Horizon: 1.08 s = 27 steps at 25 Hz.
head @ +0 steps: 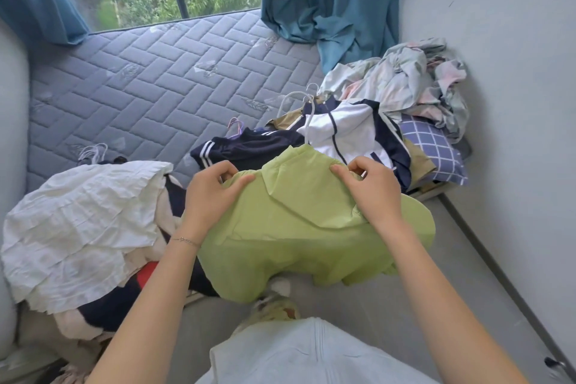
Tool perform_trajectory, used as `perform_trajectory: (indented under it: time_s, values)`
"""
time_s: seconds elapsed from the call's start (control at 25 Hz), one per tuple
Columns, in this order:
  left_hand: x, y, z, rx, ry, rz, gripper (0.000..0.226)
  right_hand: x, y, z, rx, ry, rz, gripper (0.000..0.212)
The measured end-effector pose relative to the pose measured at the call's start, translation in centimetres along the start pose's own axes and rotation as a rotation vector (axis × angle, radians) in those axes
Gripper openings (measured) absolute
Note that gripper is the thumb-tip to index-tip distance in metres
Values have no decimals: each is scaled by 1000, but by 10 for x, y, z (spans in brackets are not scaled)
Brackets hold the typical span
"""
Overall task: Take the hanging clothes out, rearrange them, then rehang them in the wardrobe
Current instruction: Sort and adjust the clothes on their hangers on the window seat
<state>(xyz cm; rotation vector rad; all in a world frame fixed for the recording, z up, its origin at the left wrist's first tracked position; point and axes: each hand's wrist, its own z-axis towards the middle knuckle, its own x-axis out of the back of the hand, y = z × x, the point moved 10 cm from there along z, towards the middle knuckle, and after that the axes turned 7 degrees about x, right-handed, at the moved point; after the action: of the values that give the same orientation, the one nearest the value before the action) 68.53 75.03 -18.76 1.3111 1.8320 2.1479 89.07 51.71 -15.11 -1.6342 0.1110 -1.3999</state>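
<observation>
I hold a light green garment [299, 227] up in front of me over the bed's edge. My left hand [215, 193] pinches its top edge on the left, and my right hand [371, 187] grips the top edge on the right. A white hanger [307, 115] rises from the garment's top, its hook lying over a white and navy jacket [346, 131]. A navy garment with white stripes [246, 146] lies behind the green one. A white crinkled garment [81, 227] tops a pile at the left.
A bare grey quilted mattress [156, 78] fills the middle. Crumpled pale bedding [414, 81] and a checked pillow [433, 146] sit at the right by the wall. Teal curtains [327, 0] hang at the window. More white hangers [93, 151] lie by the left pile.
</observation>
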Motion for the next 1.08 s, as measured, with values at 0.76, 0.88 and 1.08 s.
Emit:
perform_trajectory:
  time_s: [0.76, 0.88, 1.08]
  values:
    - [-199, 127, 170, 10, -2, -22, 39, 99, 144, 229, 63, 7, -31, 41]
    - [-237, 148, 177, 45, 54, -21, 43, 120, 173, 272, 104, -69, -20, 42]
    - [-282, 179, 188, 140, 171, -15, 44, 145, 204, 338, 188, -148, -12, 42]
